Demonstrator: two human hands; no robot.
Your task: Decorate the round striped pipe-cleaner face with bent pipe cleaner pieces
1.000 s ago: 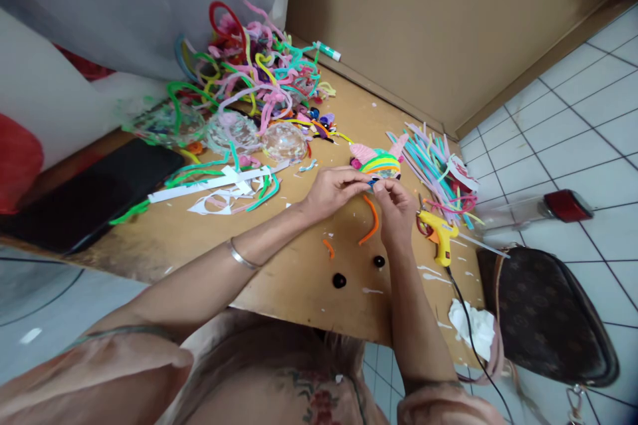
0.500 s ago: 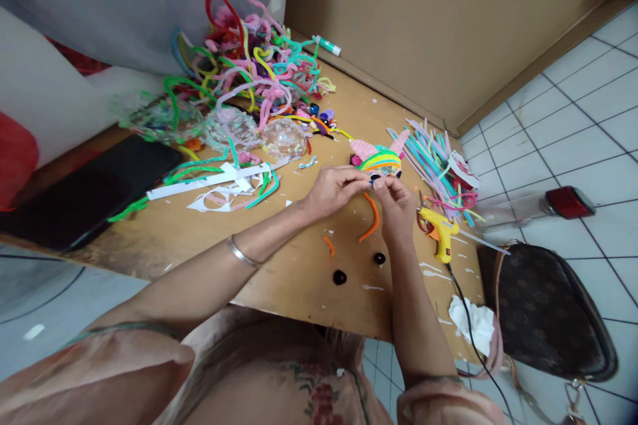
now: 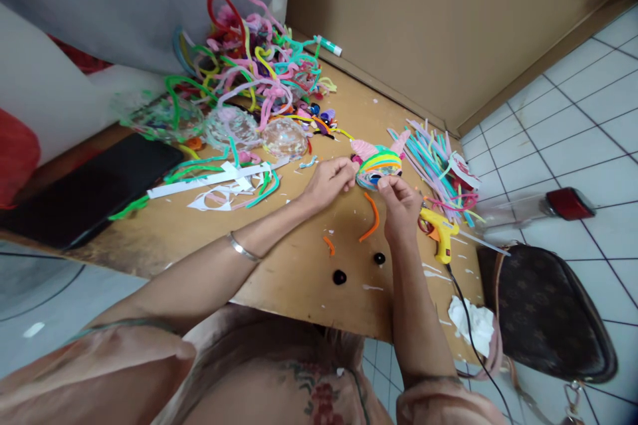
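A small striped pipe-cleaner ball with pink ears rests on the wooden table. My left hand grips its left side with curled fingers. Just below the ball, my right hand pinches its fingertips against the front; what they hold is too small to make out. An orange pipe cleaner piece lies curved on the table between my hands, with a shorter orange bit to its left. Two black round beads lie nearer me.
A yellow glue gun lies right of my right hand, its cord running off the table edge. Straight pastel pipe cleaners lie behind it. A tangled heap of pipe cleaners, clear domes, paper scraps, a black tablet, a brown bag.
My left hand slid from in front of the striped ball to its left side, uncovering it. My right hand stayed pinched at the ball's front.
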